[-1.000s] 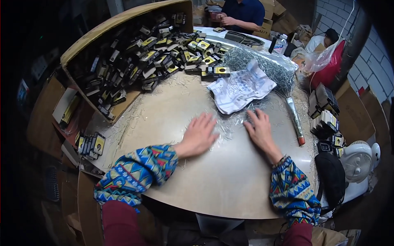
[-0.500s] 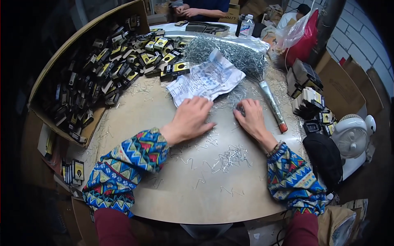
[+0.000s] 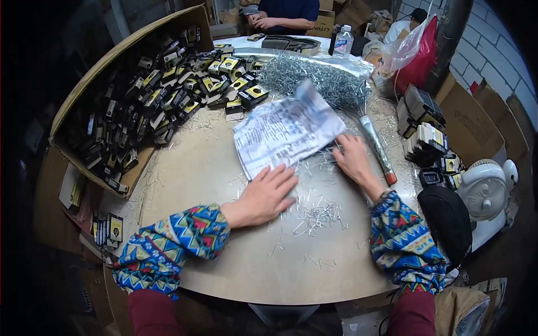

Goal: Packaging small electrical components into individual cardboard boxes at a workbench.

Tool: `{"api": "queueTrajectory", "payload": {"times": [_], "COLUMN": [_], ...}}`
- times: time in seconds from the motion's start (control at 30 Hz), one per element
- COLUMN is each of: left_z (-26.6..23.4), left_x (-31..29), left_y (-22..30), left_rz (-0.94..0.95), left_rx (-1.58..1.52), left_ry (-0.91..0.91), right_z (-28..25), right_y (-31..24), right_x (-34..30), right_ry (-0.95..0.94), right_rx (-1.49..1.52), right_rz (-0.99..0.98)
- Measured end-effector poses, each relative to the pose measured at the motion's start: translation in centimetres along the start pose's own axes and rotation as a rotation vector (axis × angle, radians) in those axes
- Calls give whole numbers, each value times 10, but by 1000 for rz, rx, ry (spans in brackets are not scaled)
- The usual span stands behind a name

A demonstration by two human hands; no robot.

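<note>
A white printed plastic bag, creased and partly raised at its far corner, lies across the middle of the table. My left hand rests low by its near edge, fingers stretched out and flat, the fingertips at the bag. At the bag's right edge my right hand has its fingers bent and closed on the edge; the fingertips are partly hidden and slightly blurred. Between and below my hands sits a small loose heap of bent metal wire hooks, with several single hooks scattered around. Behind the bag is a large tangled pile of such hooks.
A big cardboard box tipped at the left spills small black-and-yellow boxes. To the right are a silver tube with a red end, stacked boxes, a black pouch and a white fan. Another person sits opposite.
The bag has spread out and come nearer to me. My left hand has moved nearer and slightly right; my right hand has shifted right to the bag's edge. The view has shifted slightly.
</note>
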State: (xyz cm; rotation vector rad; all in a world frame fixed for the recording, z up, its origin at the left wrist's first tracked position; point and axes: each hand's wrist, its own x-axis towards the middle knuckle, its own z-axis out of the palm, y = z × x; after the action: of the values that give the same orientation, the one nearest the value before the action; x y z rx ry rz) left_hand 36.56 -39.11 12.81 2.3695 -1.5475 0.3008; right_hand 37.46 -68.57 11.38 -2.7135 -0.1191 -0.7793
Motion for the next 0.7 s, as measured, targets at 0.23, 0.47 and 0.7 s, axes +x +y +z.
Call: {"api": "queueTrajectory", "payload": {"times": [0.23, 0.47, 0.7], "left_z": [-36, -31, -27], "left_x": [10, 103, 119], "left_y": [-19, -168, -214], "left_rz": [-99, -604, -753], "left_rx": [-382, 130, 256], "left_ry": [267, 312, -52], "right_z": [-8, 13, -14], "right_y": [8, -21, -20], "right_x": [13, 14, 5], "right_ry": [-348, -296, -419], "right_rx": [349, 332, 358], "right_rz": [189, 21, -142]}}
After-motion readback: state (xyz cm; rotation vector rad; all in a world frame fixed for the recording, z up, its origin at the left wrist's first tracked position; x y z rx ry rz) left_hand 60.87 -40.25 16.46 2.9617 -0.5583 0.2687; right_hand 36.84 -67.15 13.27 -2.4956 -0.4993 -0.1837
